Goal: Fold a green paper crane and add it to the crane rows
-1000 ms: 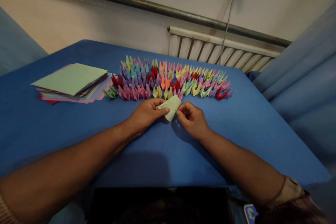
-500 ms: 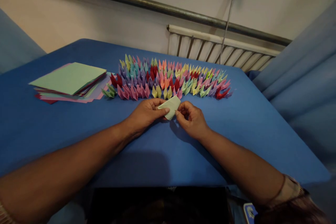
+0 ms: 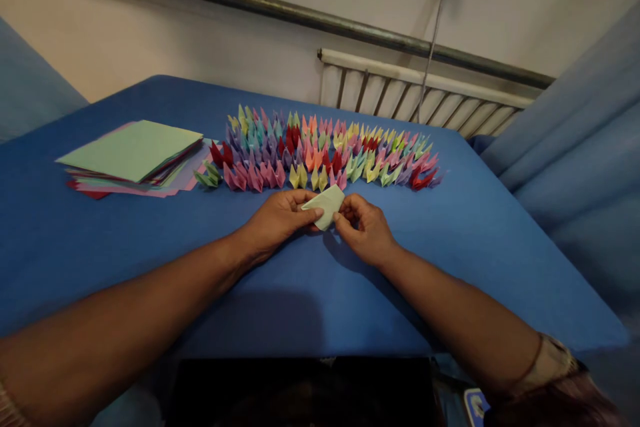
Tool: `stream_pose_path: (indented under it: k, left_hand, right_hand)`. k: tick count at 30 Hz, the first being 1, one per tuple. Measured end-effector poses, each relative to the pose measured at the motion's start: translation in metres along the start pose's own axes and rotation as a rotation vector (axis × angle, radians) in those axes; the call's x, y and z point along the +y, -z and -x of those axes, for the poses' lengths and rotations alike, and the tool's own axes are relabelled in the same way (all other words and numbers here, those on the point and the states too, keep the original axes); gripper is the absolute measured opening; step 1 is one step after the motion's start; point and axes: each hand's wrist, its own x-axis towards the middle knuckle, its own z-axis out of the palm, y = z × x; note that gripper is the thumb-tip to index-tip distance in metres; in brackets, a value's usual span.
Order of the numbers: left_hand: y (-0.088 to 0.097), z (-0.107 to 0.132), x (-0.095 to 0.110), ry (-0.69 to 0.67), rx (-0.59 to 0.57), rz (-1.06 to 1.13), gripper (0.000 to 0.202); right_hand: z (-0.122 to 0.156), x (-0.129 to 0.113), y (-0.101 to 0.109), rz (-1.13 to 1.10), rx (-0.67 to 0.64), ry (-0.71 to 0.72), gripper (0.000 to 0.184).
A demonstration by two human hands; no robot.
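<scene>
A small folded piece of pale green paper sits between both hands just above the blue table. My left hand pinches its left edge with thumb and fingers. My right hand pinches its right lower edge, fingers curled. Right behind the hands stand several rows of small folded paper pieces in pink, purple, yellow, green, red and orange.
A stack of coloured square paper sheets with a green one on top lies at the left of the table. A white railing and a wall rise behind the far edge. Blue fabric hangs at the right.
The hands and the folded green paper have shifted very slightly; the right fingers have closed in a little on the paper's edge.
</scene>
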Motion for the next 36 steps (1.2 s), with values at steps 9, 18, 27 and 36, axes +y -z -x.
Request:
stream_pose_path:
  k: [9, 18, 27, 36]
  left_hand:
    - [0.004, -0.003, -0.002, 0.002, -0.006, 0.017, 0.033]
    - [0.006, -0.006, -0.004, 0.053, 0.012, -0.066, 0.038]
    - [0.007, -0.008, -0.006, -0.011, 0.022, -0.135, 0.046]
    - [0.004, -0.004, -0.004, -0.051, 0.032, -0.16, 0.044]
  right_hand:
    - [-0.003, 0.012, 0.002, -0.002, 0.022, -0.011, 0.003]
    - [-0.006, 0.019, 0.003, -0.203, 0.04, -0.129, 0.023]
    - [-0.006, 0.021, -0.001, -0.208, 0.027, -0.047, 0.03]
    - [0.001, 0.012, -0.001, -0.161, -0.029, 0.074, 0.032]
